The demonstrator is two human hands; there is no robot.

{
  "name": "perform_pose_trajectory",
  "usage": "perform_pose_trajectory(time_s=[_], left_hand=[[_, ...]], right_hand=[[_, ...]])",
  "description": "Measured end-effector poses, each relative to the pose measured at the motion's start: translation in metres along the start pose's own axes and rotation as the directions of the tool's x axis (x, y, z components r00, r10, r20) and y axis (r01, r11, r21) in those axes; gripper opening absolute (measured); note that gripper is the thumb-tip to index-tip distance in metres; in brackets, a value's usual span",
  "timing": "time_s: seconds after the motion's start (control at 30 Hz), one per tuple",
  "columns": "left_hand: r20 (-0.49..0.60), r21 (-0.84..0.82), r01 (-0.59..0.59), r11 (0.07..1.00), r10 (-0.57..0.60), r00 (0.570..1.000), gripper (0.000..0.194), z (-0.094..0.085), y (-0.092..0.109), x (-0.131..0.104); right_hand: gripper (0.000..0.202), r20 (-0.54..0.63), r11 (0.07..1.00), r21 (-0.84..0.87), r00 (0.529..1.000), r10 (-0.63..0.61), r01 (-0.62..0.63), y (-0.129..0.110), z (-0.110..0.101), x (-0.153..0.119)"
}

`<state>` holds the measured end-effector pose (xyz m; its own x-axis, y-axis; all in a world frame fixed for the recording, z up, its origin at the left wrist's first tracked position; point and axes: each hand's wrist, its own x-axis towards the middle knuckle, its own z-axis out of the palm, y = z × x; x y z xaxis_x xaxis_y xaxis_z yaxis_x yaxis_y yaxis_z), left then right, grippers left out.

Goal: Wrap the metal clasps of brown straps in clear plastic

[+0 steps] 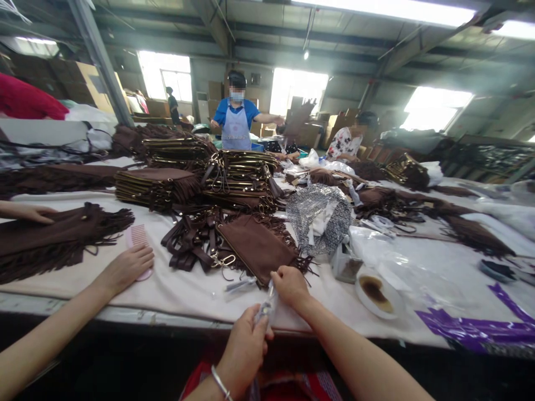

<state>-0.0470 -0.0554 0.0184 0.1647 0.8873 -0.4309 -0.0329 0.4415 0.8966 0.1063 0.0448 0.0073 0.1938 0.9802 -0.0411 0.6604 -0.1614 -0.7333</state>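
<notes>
My left hand [249,341], with a bangle at its wrist, is closed around a small item wrapped in clear plastic [266,308]; what is inside is hard to make out. The upper end of that wrapping runs to the pinched fingers of my right hand [291,287]. Just beyond my right hand lies a brown fringed pouch [257,242], its near corner close to the fingertips. Another plastic-wrapped piece [240,285] rests left of that corner. Brown straps with gold clasps [190,242] are heaped left of the pouch.
At left, a co-worker's hand [129,263] rests on a pink comb [137,236], the other on a fringed bag [69,234]. Stacked pouches [242,178] stand behind. At right are a tape roll [378,295], a clear box [346,264], silver packaging [321,214] and purple plastic [472,326].
</notes>
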Motion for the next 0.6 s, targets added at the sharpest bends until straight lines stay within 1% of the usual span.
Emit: perform_pose_trajectory(time_s=[0.1, 0.17, 0.23, 0.3, 0.37, 0.4, 0.47, 0.53, 0.6], left_hand=[[0.004, -0.062, 0.033, 0.998, -0.033, 0.999, 0.060, -0.003, 0.005, -0.002], [-0.001, -0.088, 0.034, 0.996, -0.035, 0.999, 0.063, -0.004, 0.007, -0.002], [0.013, -0.110, 0.029, 0.994, -0.028, 1.000, 0.064, -0.003, 0.007, -0.001], [0.042, -0.133, 0.021, 0.991, -0.015, 0.999, 0.060, 0.000, 0.006, -0.001], [0.061, -0.159, 0.003, 0.987, 0.007, 0.998, 0.056, 0.005, 0.005, 0.000], [0.063, -0.169, -0.010, 0.986, 0.021, 0.998, 0.056, 0.007, 0.005, 0.000], [0.051, -0.173, -0.028, 0.985, 0.037, 0.998, 0.060, 0.011, 0.003, 0.000], [0.030, -0.136, -0.016, 0.991, 0.021, 0.999, 0.067, 0.012, 0.000, -0.001], [0.003, -0.081, -0.001, 0.997, 0.001, 1.000, 0.073, 0.013, -0.002, -0.002]], right_hand=[[0.036, 0.069, 0.998, 0.058, 0.997, 0.035, -0.039, 0.003, -0.008, -0.003], [0.042, 0.157, 0.986, 0.115, 0.982, 0.102, -0.120, 0.004, -0.016, -0.009], [0.049, 0.279, 0.961, 0.171, 0.946, 0.163, -0.217, 0.003, -0.021, -0.019], [0.054, 0.397, 0.931, 0.215, 0.897, 0.194, -0.296, 0.000, -0.019, -0.033], [0.052, 0.460, 0.905, 0.250, 0.864, 0.202, -0.345, -0.005, -0.013, -0.043], [0.048, 0.462, 0.895, 0.268, 0.863, 0.204, -0.356, -0.007, -0.008, -0.046], [0.040, 0.411, 0.889, 0.300, 0.888, 0.207, -0.346, -0.010, -0.001, -0.047], [0.036, 0.307, 0.904, 0.316, 0.932, 0.192, -0.290, -0.010, 0.003, -0.041], [0.036, 0.180, 0.936, 0.292, 0.973, 0.147, -0.195, -0.008, 0.003, -0.034]])
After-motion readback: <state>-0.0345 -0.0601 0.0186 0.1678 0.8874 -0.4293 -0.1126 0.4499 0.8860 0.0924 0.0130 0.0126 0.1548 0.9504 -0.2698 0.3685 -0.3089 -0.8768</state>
